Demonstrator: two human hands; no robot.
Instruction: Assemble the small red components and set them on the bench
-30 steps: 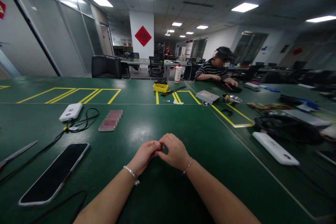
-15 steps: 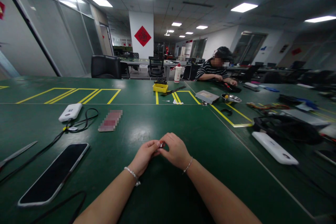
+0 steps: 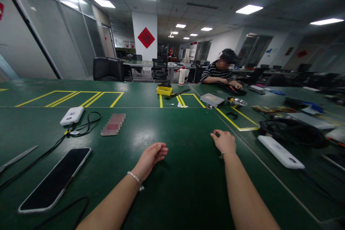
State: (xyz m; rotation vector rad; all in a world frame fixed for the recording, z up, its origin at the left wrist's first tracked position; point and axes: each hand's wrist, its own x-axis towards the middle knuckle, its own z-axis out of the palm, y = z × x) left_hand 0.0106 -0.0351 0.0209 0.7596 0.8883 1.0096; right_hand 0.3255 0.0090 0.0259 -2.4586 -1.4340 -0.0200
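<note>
Evidently the right hand (image 3: 225, 142) is pinching what seems a small red piece (image 3: 215, 132) at its fingertips, too tiny for me to be making out a long axis. That piece is sitting well to the right of the left hand (image 3: 150, 157), whose fingers are curling loosely over the tabletop (image 3: 185, 172); whether they're hiding anything, I cannot tell.

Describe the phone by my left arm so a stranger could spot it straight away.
On the big green table, look at the near left side. The phone lies at a slant between the scissors and your left hand. Unlike the white device farther back, it shows a large black face inside a pale rim.
</note>
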